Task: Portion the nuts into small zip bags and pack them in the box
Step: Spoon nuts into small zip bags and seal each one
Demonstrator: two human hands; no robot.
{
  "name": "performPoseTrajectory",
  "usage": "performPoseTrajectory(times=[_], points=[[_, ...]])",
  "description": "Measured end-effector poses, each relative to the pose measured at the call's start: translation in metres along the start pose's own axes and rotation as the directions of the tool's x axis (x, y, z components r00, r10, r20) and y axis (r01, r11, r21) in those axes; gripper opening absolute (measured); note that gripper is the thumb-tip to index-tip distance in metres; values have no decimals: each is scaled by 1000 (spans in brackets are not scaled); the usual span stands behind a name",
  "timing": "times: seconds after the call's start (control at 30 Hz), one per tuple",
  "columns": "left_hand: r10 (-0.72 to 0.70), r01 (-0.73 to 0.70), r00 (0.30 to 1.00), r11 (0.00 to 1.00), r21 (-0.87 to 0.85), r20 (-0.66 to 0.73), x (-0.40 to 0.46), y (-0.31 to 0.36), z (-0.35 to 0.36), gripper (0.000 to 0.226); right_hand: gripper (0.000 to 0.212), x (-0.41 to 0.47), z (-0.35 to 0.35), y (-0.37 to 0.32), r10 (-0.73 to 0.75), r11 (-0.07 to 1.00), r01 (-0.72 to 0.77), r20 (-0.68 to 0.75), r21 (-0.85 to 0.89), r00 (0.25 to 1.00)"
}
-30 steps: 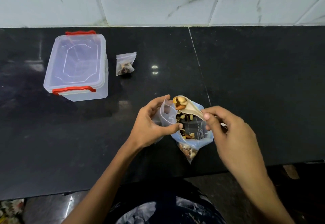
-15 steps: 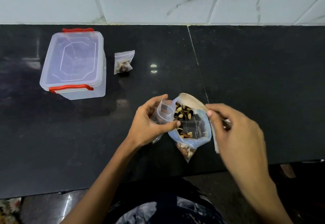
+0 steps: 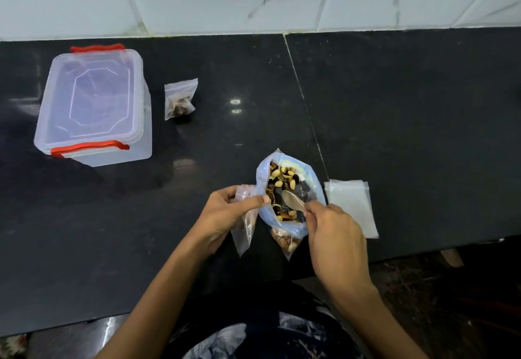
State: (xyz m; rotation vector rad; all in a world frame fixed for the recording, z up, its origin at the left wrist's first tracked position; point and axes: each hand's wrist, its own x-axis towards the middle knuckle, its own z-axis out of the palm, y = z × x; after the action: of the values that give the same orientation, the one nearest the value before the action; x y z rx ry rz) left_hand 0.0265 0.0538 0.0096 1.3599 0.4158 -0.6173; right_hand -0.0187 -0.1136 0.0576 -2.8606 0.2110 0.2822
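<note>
- Right hand (image 3: 335,234) pinches the handle of a pale spoon (image 3: 293,200); the bowl is down inside the open mouth of the big nut bag (image 3: 290,192), in among the mixed nuts (image 3: 282,176).
- Left hand (image 3: 225,214) grips a small zip bag (image 3: 244,227), thumb across its top, just left of the big bag and touching its rim. I can't tell how wide its mouth is held, or what is in it.
- Big bag stands on the black counter (image 3: 408,118) near the front edge, between the two hands. Small bag hangs below the left fingers.
- Risk 1: small bag's mouth looks narrow next to the spoon bowl. A heaped scoop would likely shed nuts onto the counter or off the near edge.
- Risk 2: the big bag is soft and seems propped only by the hands. Levering the spoon against its wall could tip it toward me and dump the lot.
- Risk 3: the left thumb may be pressing the small bag's mouth closed; it needs spreading before the pour.
- One filled small bag (image 3: 180,100) sits far left, just right of the clear box (image 3: 93,107), well apart from both hands.
- Box has red clips and its lid is on, so it must be opened before packing.
- Stack of empty zip bags (image 3: 351,206) lies flat just right of the big bag, near the right hand.
- My read: early in the job, one portion done, second under way.
</note>
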Motion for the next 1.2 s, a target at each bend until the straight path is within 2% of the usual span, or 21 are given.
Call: performPoseTrajectory(times=[0.13,0.23,0.37,0.5,0.73,0.83,0.97,1.07,1.2], points=[[-27,33,998,992,-120,52,-1,0,4,43,17,2,4,-6,-46,999,46,-2,16,999],[-38,50,996,988,-149,85,-1,0,7,45,19,6,5,-6,-69,996,69,-2,64,998],[-58,85,991,970,-227,121,0,-2,7,52,20,12,1,6,-13,982,3,49,188,999],[-76,102,992,947,-303,98,0,-6,6,53,18,13,3,15,20,956,-43,81,291,997],[-16,33,996,981,-189,88,-1,-1,10,49,20,14,7,8,-1,977,-7,35,215,999],[1,2,1000,980,-199,15,-1,-1,8,50,20,11,1,14,-43,988,40,21,152,999],[-33,43,998,968,-248,47,0,-2,13,45,20,13,5,10,-62,988,57,31,144,998],[-56,77,996,945,-319,73,1,-2,16,37,20,24,12,14,-15,967,-12,103,253,995],[-67,78,997,947,-311,46,2,-2,11,48,20,28,14,27,23,893,-100,177,439,984]])
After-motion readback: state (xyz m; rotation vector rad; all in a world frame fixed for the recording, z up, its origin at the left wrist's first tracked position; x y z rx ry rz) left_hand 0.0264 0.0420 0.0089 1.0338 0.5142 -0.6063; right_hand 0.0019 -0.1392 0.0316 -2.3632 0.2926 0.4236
